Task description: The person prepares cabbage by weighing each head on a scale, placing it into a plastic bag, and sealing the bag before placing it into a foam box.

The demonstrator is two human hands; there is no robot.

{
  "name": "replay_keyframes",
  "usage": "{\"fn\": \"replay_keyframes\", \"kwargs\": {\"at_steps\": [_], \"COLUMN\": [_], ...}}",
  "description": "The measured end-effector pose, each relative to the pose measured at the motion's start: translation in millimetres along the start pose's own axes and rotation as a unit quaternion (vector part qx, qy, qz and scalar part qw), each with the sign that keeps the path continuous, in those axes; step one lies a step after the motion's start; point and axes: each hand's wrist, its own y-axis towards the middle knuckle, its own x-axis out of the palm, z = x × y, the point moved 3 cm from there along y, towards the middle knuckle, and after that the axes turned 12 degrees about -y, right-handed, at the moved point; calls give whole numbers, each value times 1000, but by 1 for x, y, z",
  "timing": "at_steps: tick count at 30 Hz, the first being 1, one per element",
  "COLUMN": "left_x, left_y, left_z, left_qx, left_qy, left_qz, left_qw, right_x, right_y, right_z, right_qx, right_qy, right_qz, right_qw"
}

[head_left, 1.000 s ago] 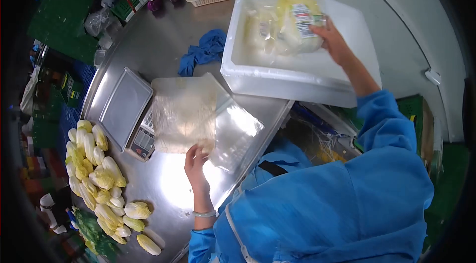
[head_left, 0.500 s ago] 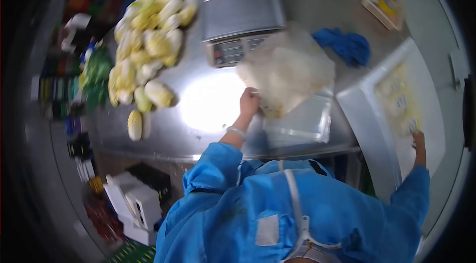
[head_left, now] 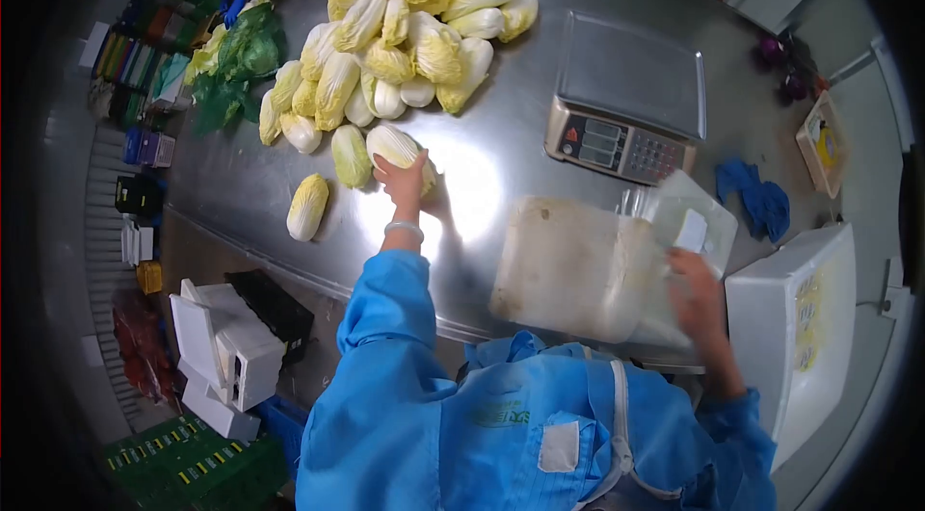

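Observation:
My left hand (head_left: 401,180) grips a pale napa cabbage (head_left: 387,141) at the near edge of a large pile of napa cabbages (head_left: 389,63), its fingers around the near end. Beside it lie a yellow-green cabbage (head_left: 352,157) and a single cabbage (head_left: 307,208) apart from the pile. My right hand (head_left: 692,291) is smeared by motion over the right end of some clear plastic bags (head_left: 665,311), close to a white label (head_left: 691,231) on a clear packet. What its fingers do is not clear. A stained, translucent sheet (head_left: 559,265) lies flat between my hands.
A scale (head_left: 626,78) stands beyond the sheet. Rightward are a blue cloth (head_left: 753,200), a small basket (head_left: 822,145) and a white box (head_left: 771,309) with yellow labels. At far left, a blue-gloved person (head_left: 234,5) stands near green netting (head_left: 246,58).
My left hand has gone from the translucent sheet to a cabbage. My right hand has come from the white box to the plastic bags. The sheet now lies flat, and the view has shifted.

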Motion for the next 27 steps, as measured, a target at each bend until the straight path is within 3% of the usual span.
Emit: {"fn": "replay_keyframes", "kwargs": {"at_steps": [2, 4, 5, 6, 8, 10, 12, 14, 16, 18, 20, 22, 24, 25, 27], "left_x": [-1, 5, 2, -4, 0, -21, -2, -14, -18, -27, -18, 16, 43, 58, 67], "left_y": [-2, 13, 10, -1, -40, -97, -109, -81, -23, 35, 78, 119, 137, 140, 139], "left_z": [10, -8, -7, 2, 3, 54, 54, 71, 78, 88, 108, 111, 124, 125, 132], "left_qx": [-41, 12, -99, -200, -253, -105, 126, 170, 105, 22, 45, 58, 9, 17, -60], "left_qy": [-15, -151, -353, -528, -651, -557, -435, -391, -335, -347, -387, -341, -360, -390, -276], "left_qz": [-1, 27, -113, -243, -375, -406, -421, -402, -328, -212, -156, -66, -49, -40, 30], "left_qw": [999, 988, 923, 788, 610, 717, 786, 810, 877, 913, 908, 936, 932, 920, 959], "right_x": [45, 84, 101, 120, 155, 173, 181, 174, 146, 116, 96, 90, 98, 99, 98], "right_y": [43, 80, 100, 123, 153, 176, 188, 196, 216, 240, 267, 285, 294, 294, 296], "right_z": [-50, -81, -94, -103, -122, -140, -143, -121, -90, -45, 13, 55, 88, 89, 93], "right_qx": [-56, -90, -92, -28, 109, 188, 235, 245, 241, 292, 231, 224, 248, 260, 257], "right_qy": [60, 110, 136, 240, 437, 563, 668, 752, 688, 397, 106, -68, -163, -172, -170], "right_qz": [-93, -152, -170, -170, -177, -148, -98, -31, 27, 59, 105, 128, 119, 106, 81], "right_qw": [992, 978, 972, 956, 875, 791, 699, 612, 684, 868, 962, 964, 948, 944, 948]}}
